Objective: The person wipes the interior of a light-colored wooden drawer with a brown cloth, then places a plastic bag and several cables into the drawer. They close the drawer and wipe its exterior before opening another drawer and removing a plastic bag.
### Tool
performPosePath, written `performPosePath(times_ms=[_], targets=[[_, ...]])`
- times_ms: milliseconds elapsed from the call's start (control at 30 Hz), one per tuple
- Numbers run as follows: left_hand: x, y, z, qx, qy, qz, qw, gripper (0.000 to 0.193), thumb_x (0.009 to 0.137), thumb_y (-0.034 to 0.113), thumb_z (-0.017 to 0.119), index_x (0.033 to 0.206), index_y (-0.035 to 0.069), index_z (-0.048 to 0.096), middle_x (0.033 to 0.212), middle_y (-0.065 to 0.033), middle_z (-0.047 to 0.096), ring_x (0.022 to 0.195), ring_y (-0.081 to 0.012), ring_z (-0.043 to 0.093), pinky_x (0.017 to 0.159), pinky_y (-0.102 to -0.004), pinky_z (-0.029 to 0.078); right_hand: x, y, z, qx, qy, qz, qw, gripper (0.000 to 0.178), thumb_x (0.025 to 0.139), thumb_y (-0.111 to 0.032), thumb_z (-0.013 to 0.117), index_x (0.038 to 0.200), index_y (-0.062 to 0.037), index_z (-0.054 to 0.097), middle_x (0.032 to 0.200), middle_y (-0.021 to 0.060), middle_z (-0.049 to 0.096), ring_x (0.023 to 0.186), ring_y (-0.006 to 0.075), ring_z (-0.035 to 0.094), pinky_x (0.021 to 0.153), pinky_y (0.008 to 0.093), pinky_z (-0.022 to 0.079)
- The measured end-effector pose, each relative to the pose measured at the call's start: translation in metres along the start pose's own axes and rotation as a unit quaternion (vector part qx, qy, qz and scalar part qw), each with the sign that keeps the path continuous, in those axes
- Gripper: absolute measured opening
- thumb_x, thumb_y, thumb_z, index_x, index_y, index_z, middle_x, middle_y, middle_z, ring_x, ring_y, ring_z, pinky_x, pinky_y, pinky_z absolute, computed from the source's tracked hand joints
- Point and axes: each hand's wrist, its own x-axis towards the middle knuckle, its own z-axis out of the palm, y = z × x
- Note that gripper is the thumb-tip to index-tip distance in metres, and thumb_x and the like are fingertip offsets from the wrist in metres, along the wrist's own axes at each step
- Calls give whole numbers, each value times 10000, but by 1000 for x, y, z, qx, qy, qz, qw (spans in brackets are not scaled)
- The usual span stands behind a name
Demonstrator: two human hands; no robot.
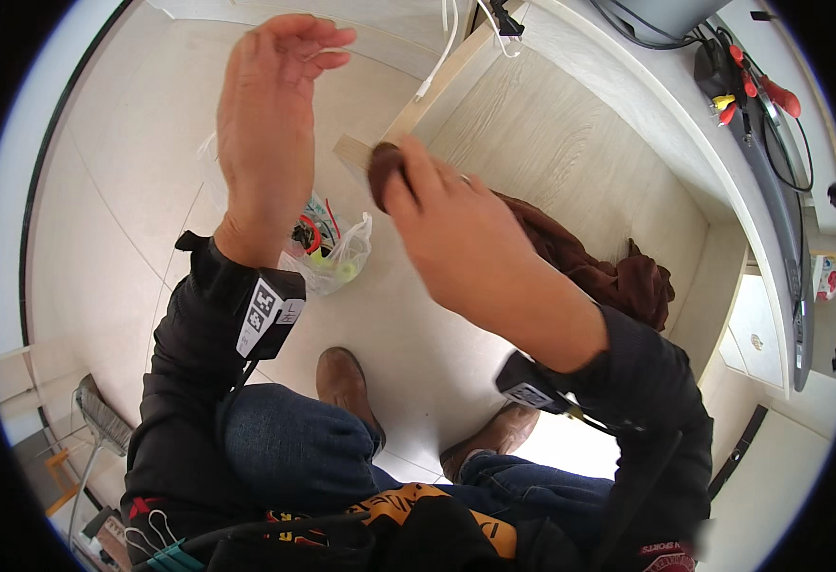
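Note:
My right hand (461,224) is closed on a dark brown cloth (386,175), a bunch of which shows at the fingertips beside the edge of a pale wooden cabinet. More brown cloth (628,281) lies crumpled behind the wrist on the wood-grain board; my hand hides whether the two parts join. Raised at the upper left, my left hand (270,124) has its fingers loosely bent and apart, with nothing visible in it. Below that wrist, a clear plastic bag (346,257) with small coloured things sits on the floor.
The wood-grain board (542,124) belongs to the cabinet at the right. White cables (437,57) hang over its far edge. A curved white desktop (723,172) above it carries red-handled tools (778,97) and black cables. A folding chair (99,415) stands at the lower left.

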Motion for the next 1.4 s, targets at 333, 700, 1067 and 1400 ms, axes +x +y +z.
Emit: performPosePath(times_ms=[333,700,1067,1400], targets=[[-8,-11,4,63,-26,-11,998,437,1068,309,229,1213,-11,489,1157,-147,584,1104,-273,574,980,-387,421,-146,24,-79,-33,-99,56,993,305,790,-138,694,990,73,601,1413,309,409,1166,386,557,876,421,467],[-1,-15,-17,113,50,-14,992,441,1048,288,262,1216,-40,505,1193,-181,584,1161,-298,553,1030,-404,402,31,-8,18,-70,66,-79,992,279,736,-214,617,808,40,707,908,245,613,916,357,562,845,460,445],[-23,-19,1,240,-180,17,954,527,1057,325,166,1248,-22,514,1202,-193,599,1249,-310,519,1118,-430,325,-144,21,-43,8,-18,25,999,393,870,-203,583,1148,74,606,1288,342,504,1105,435,573,956,462,459],[-26,-27,12,389,-397,-105,825,158,968,103,544,999,-14,644,853,-56,642,736,-107,523,666,-237,410,-375,49,-88,-182,-14,244,953,69,788,26,669,851,13,643,1263,213,603,1192,334,587,997,406,503]])
